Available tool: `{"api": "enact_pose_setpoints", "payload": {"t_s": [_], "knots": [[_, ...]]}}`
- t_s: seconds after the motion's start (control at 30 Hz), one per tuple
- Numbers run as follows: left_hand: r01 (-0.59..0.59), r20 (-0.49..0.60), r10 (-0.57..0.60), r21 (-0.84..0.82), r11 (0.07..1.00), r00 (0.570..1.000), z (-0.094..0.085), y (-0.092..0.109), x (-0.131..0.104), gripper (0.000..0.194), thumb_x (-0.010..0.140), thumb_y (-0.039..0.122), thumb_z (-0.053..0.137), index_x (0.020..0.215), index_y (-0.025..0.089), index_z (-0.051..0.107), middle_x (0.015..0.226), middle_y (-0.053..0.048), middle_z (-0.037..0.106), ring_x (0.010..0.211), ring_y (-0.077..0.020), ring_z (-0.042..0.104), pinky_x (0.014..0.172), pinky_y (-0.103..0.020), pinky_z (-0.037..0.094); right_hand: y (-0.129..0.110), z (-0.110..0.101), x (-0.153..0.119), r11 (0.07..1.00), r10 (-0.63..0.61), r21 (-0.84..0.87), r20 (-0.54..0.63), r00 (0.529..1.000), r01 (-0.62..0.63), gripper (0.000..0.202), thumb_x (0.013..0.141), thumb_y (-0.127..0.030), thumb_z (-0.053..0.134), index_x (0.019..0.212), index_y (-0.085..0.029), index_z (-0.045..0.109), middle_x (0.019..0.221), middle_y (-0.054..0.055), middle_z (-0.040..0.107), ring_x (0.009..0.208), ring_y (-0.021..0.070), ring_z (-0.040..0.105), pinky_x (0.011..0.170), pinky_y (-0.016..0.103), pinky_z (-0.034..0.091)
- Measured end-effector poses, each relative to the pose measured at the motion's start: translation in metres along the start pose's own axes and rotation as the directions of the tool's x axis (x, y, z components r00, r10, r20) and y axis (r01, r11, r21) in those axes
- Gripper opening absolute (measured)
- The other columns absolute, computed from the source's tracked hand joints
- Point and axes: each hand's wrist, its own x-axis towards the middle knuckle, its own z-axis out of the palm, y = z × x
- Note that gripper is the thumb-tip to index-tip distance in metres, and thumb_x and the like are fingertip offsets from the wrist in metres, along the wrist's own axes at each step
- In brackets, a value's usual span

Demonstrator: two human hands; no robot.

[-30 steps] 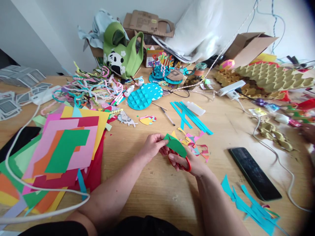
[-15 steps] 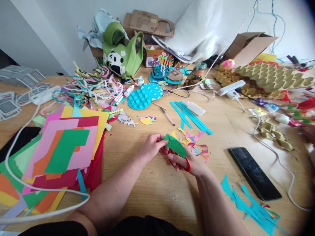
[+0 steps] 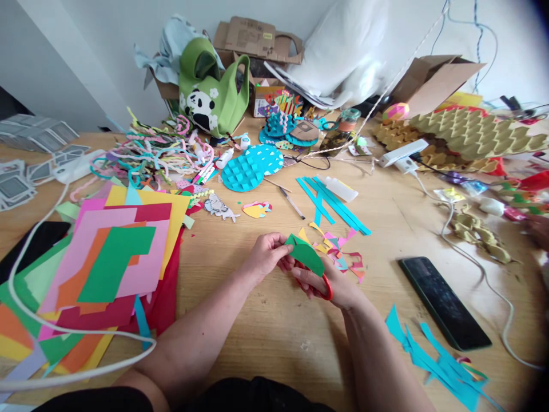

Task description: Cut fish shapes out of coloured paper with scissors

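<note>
A piece of green paper (image 3: 305, 255) with a curved edge is pinched at its left end by my left hand (image 3: 271, 253). My right hand (image 3: 317, 281) is closed around red-handled scissors (image 3: 328, 287), right at the paper's lower edge. Most of the blades are hidden behind the paper and my fingers. Just beyond my hands lie small pink, yellow and red paper scraps (image 3: 343, 252). A cut-out of yellow and pink paper (image 3: 257, 210) rests on the table past my left hand.
Layered coloured paper sheets (image 3: 115, 263) cover the left side, crossed by a white cable (image 3: 17, 274). Blue paper strips (image 3: 338, 206) and a pen (image 3: 292, 203) lie ahead. At right are a phone (image 3: 444, 302) and blue scraps (image 3: 441, 363). A green panda bag (image 3: 214, 94) stands behind.
</note>
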Motion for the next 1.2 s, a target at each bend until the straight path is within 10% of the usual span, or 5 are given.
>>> {"api": "enact_pose_setpoints", "payload": {"t_s": [1.2], "knots": [[0.023,-0.001,-0.023,-0.018,1.000,1.000,-0.0003,-0.0009,0.0004,0.024,0.071,0.035,0.070,0.074,0.015,0.059,0.058,-0.001,0.063,0.046,-0.0108,0.057,0.046,-0.022,0.046,0.0050,0.0023,0.0002,0.999,0.017,0.028,-0.003,1.000,-0.017,0.036,0.087,-0.054,0.064,0.085,-0.020,0.050,0.053,-0.006,0.051,0.040,0.0089,0.048,0.038,0.020,0.038]]}}
